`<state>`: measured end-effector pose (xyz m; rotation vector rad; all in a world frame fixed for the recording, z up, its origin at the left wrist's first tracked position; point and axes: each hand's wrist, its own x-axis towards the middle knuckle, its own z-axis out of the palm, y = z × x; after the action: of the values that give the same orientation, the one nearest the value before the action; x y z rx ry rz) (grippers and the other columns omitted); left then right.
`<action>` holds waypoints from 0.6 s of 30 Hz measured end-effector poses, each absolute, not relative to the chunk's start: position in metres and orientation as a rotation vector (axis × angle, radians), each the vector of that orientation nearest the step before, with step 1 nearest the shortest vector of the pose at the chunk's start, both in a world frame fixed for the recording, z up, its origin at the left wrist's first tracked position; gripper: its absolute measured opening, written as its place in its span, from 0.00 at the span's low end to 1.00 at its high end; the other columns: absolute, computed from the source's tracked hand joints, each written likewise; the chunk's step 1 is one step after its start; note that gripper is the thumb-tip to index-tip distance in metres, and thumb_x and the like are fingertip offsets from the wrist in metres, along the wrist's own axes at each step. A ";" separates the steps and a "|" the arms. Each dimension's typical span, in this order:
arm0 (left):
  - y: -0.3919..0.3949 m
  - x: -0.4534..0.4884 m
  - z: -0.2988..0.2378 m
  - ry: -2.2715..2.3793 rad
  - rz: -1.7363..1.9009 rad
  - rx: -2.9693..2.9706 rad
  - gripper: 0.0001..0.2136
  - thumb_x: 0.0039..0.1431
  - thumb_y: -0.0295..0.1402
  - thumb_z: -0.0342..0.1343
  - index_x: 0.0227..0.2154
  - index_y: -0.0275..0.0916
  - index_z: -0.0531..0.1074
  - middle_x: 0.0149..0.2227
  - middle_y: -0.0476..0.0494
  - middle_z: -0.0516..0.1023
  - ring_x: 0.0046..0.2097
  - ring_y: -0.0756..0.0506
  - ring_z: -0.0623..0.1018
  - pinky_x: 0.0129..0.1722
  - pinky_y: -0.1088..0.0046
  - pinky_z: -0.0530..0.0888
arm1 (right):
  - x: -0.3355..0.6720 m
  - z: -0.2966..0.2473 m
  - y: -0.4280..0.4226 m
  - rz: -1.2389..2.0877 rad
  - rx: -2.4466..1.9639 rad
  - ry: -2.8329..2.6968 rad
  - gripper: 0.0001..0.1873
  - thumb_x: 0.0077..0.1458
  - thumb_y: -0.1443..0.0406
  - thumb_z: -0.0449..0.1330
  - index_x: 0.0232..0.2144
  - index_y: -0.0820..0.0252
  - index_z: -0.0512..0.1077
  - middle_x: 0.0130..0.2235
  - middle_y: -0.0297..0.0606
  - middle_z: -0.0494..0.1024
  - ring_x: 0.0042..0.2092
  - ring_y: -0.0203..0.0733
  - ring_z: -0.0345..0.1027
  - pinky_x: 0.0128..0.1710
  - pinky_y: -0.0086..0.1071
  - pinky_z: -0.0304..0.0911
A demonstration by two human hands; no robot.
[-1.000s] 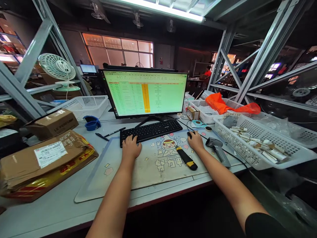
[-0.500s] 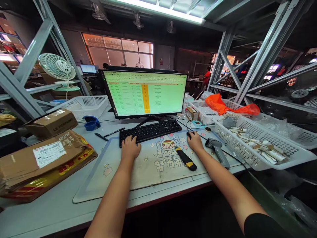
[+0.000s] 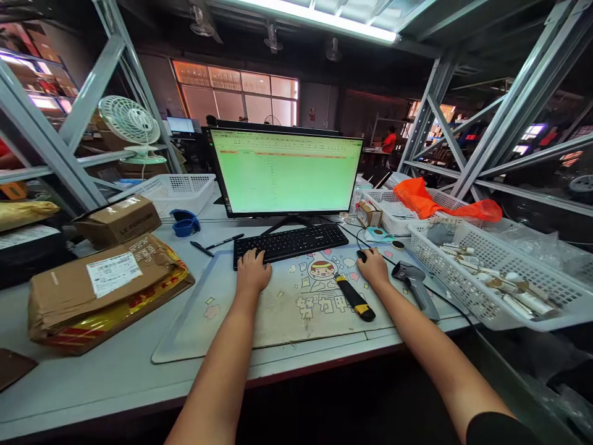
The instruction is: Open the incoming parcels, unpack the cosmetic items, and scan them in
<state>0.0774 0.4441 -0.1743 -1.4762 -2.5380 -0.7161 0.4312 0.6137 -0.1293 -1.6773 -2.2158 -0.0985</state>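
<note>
My left hand (image 3: 252, 273) rests on the left end of a black keyboard (image 3: 303, 240), fingers stretched over its keys. A black computer mouse (image 3: 361, 254) lies under my right hand (image 3: 374, 268), which is closed around it and hides most of it. Behind the keyboard stands a monitor (image 3: 287, 176) with a mostly blank spreadsheet on a green ground. On the cartoon-printed desk mat (image 3: 273, 324), between my forearms, is a black and yellow utility knife (image 3: 354, 298). A grey barcode scanner (image 3: 417, 289) lies just right of my right wrist.
To the left are a taped cardboard box (image 3: 69, 290), a smaller box (image 3: 120, 219), a blue tape roll or cap (image 3: 185, 224) and pens (image 3: 217, 243). White baskets (image 3: 463, 287) stand at the right, one holding several small bottles. Orange mesh (image 3: 445, 201) drapes over another. Metal posts flank the desk.
The view has turned slightly left, so everything sits further right. On the monitor, the filled rows and orange column have given way to a nearly blank sheet. Both hands keep their places.
</note>
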 end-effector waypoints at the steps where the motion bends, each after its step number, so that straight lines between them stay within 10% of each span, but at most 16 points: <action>1: 0.444 0.078 -0.174 -2.538 -0.719 -1.473 0.27 0.64 0.34 0.51 0.64 0.30 0.71 0.69 0.26 0.67 0.71 0.29 0.64 0.71 0.44 0.61 | 0.431 -0.129 0.614 -0.104 -1.670 -2.219 0.26 0.64 0.62 0.56 0.61 0.62 0.74 0.64 0.51 0.72 0.60 0.56 0.70 0.59 0.42 0.64; 18: 0.444 0.077 -0.181 -2.523 -0.748 -1.459 0.27 0.65 0.34 0.50 0.65 0.33 0.71 0.70 0.29 0.67 0.71 0.31 0.64 0.71 0.45 0.60 | 0.435 -0.139 0.623 -0.161 -1.496 -2.313 0.27 0.62 0.63 0.57 0.62 0.68 0.69 0.60 0.53 0.75 0.58 0.54 0.70 0.58 0.40 0.64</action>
<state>0.0775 0.4441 -0.1812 -1.4590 -2.5227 -0.7483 0.4345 0.6225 -0.1389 -1.4957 -2.3134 -0.1607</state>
